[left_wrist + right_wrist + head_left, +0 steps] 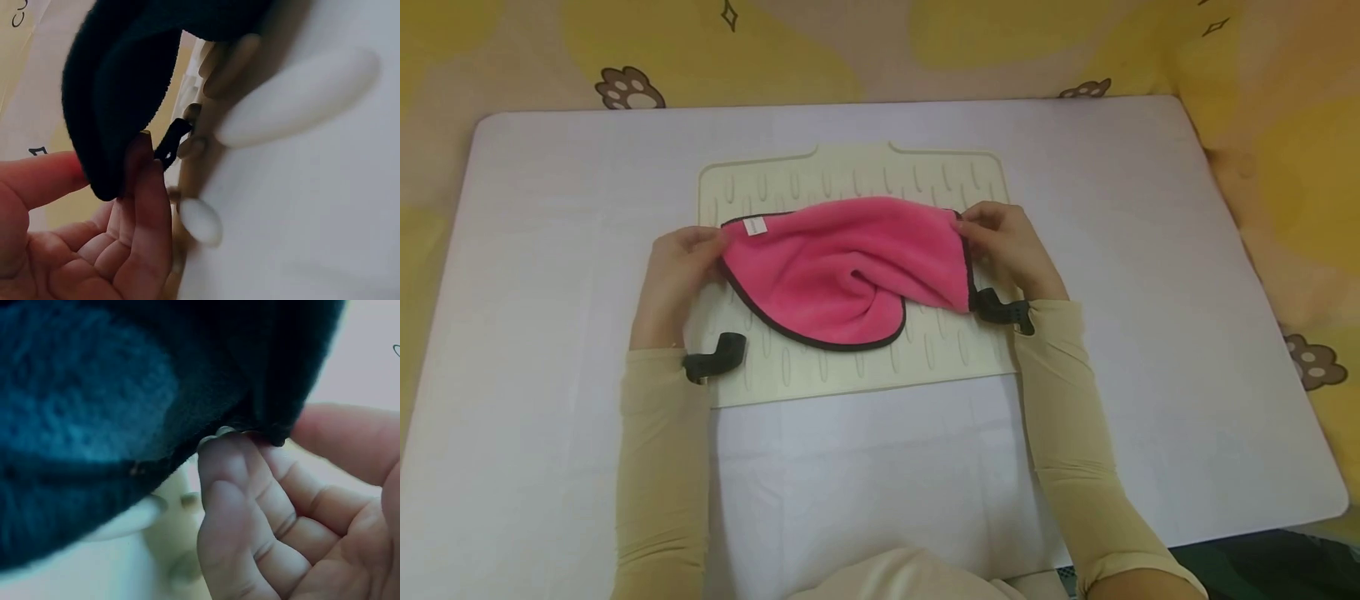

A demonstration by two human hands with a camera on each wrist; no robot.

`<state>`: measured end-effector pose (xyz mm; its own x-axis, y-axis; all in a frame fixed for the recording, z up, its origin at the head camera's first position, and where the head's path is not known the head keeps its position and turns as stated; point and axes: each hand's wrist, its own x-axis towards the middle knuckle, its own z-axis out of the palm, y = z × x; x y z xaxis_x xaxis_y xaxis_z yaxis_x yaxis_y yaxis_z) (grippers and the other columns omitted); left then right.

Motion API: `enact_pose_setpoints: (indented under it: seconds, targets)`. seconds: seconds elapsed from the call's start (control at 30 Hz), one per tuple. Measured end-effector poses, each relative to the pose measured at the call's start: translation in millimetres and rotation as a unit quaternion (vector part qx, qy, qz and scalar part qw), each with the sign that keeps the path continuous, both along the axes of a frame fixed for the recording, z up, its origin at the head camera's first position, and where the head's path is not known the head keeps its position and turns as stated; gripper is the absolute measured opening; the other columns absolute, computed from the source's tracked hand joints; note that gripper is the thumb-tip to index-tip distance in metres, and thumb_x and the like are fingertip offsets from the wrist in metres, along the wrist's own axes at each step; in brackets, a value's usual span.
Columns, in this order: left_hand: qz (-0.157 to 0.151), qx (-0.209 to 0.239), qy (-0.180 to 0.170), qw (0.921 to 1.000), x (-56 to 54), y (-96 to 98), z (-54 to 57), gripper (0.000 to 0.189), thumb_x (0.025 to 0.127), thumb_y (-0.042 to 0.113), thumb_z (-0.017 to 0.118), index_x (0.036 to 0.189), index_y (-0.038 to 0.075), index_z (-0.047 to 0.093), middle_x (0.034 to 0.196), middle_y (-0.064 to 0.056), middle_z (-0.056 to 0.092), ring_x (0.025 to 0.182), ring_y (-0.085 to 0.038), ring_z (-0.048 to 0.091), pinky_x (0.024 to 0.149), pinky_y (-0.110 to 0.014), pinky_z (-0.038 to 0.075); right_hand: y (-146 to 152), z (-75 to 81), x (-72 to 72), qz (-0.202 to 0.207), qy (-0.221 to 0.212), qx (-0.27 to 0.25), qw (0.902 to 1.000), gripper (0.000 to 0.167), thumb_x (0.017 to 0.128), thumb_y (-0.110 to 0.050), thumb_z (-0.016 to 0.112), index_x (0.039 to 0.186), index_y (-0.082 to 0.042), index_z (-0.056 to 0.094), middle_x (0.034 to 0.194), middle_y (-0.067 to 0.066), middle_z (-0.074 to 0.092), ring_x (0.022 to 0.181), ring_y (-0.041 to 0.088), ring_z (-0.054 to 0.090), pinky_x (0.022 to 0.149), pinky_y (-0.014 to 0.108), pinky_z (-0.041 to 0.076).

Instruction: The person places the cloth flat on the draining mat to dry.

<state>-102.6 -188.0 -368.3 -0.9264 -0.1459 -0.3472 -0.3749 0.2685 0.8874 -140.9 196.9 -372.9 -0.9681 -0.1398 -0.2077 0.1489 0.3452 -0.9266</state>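
Both hands hold a pink plush cloth (820, 258) with a dark edging and a small white tag (755, 226) near its upper left corner. Its middle swirls into a fold, and the lower edge curves round. The left hand (681, 271) pinches the left corner between thumb and fingers. At the upper right corner, the right hand (1011, 242) grips the edge in the same way. Up close in the left wrist view, the cloth (119, 94) looks nearly black between the fingertips; in the right wrist view, the cloth (81, 394) appears dark teal.
Beneath the cloth lies a cream ribbed mat (850, 379) with raised oval bumps and a notched top edge. It rests on a white-covered table (535, 333). Yellow patterned fabric (820, 50) surrounds the table's far and right sides.
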Motion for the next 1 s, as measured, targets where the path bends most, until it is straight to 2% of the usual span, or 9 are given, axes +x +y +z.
enact_pose_setpoints:
  seconds: [0.07,0.27,0.5,0.6,0.83,0.93,1.0]
  targets:
    - [-0.001,-0.012,0.002,0.9999,0.1,0.4,-0.1,0.034,0.094,0.019,0.057,0.116,-0.007,0.053,0.073,0.017,0.06,0.064,0.002,0.056,0.063,-0.014,0.048,-0.1,-0.9,-0.5,-0.003,0.012,-0.001,0.9999,0.016,0.088,-0.009,0.065,0.094,0.005,0.064,0.073,-0.003,0.063,0.061,0.01,0.057,0.061,0.021,0.046]
    - [-0.006,0.005,0.002,1.0,0.4,0.7,1.3,0.024,0.092,0.014,0.06,0.109,-0.002,0.053,0.075,0.013,0.062,0.064,0.001,0.057,0.061,-0.014,0.048,1.0,-3.5,-2.1,-0.013,0.036,-0.006,0.9993,0.013,0.087,-0.004,0.064,0.092,0.008,0.063,0.07,-0.002,0.064,0.058,0.009,0.057,0.059,0.021,0.048]
    - [-0.005,0.009,0.02,0.9997,0.6,2.7,1.3,0.025,0.091,0.011,0.06,0.112,-0.002,0.053,0.084,0.005,0.062,0.07,-0.001,0.058,0.067,-0.013,0.048,6.5,-3.9,-2.7,-0.029,0.045,-0.016,0.9984,0.01,0.086,-0.002,0.064,0.09,0.007,0.062,0.07,-0.002,0.062,0.058,0.01,0.056,0.059,0.021,0.048]
    - [-0.014,0.01,0.022,0.9996,0.6,2.8,1.4,0.027,0.091,0.011,0.06,0.113,-0.004,0.054,0.085,0.006,0.063,0.073,-0.001,0.059,0.069,-0.014,0.049,7.4,-3.6,-2.7,-0.035,0.044,-0.028,0.998,0.009,0.086,0.0,0.063,0.089,0.008,0.062,0.068,-0.002,0.061,0.057,0.01,0.054,0.058,0.021,0.047]
    - [-0.029,-0.027,0.022,0.999,1.3,0.8,3.9,0.034,0.091,0.018,0.063,0.114,-0.006,0.056,0.085,0.008,0.064,0.071,-0.001,0.056,0.067,-0.014,0.046,6.8,-3.2,-2.5,-0.041,0.038,-0.044,0.9975,0.006,0.086,0.001,0.063,0.088,0.007,0.062,0.067,0.0,0.061,0.058,0.011,0.053,0.056,0.021,0.047]
    - [-0.021,-0.008,0.023,0.9995,0.8,0.1,3.4,0.029,0.091,0.016,0.062,0.11,-0.005,0.056,0.082,0.01,0.066,0.069,0.0,0.057,0.066,-0.015,0.046,6.4,-3.3,-2.6,-0.041,0.037,-0.044,0.9975,0.007,0.086,0.001,0.063,0.088,0.007,0.062,0.068,0.0,0.061,0.058,0.011,0.053,0.056,0.021,0.047]
    - [-0.012,0.025,0.023,0.9993,0.5,-0.5,2.8,0.024,0.091,0.014,0.062,0.107,-0.003,0.056,0.079,0.01,0.066,0.068,-0.001,0.058,0.065,-0.015,0.047,6.0,-3.4,-2.6,-0.041,0.037,-0.043,0.9976,0.007,0.086,0.001,0.063,0.088,0.007,0.062,0.068,0.0,0.061,0.058,0.01,0.054,0.056,0.021,0.047]
